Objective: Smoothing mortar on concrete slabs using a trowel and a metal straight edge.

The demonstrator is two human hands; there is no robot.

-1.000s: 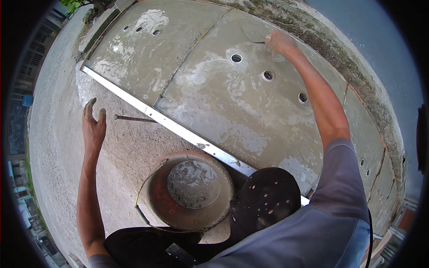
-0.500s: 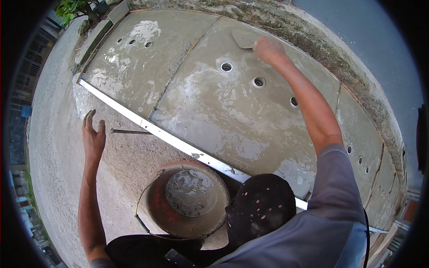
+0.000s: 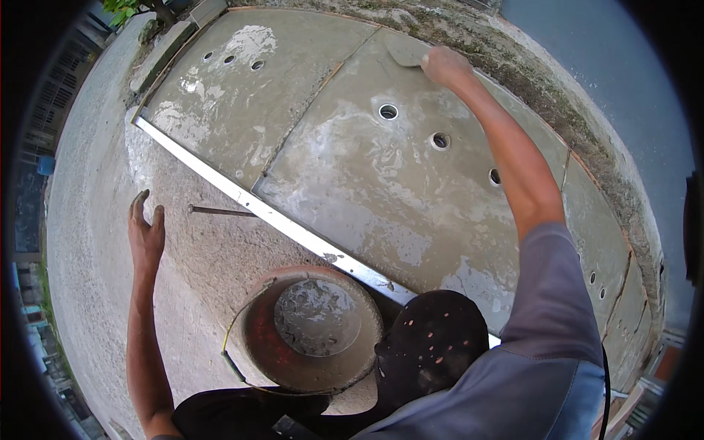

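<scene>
Trowel (image 3: 405,50) grasped in right hand (image 3: 445,66) at far edge of wet concrete slab (image 3: 367,176); most surface appears smoothed, far margin remaining. Left hand (image 3: 145,233) open, empty, beside bucket (image 3: 312,330).

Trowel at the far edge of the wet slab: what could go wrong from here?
1. The right hand holds the trowel at full stretch over the wet concrete slab; a slip could likely dent the smoothed surface.
2. Mortar might get pushed into the round holes.
3. The bucket sits close by the metal straightedge; a bump could perhaps shift it.
</scene>
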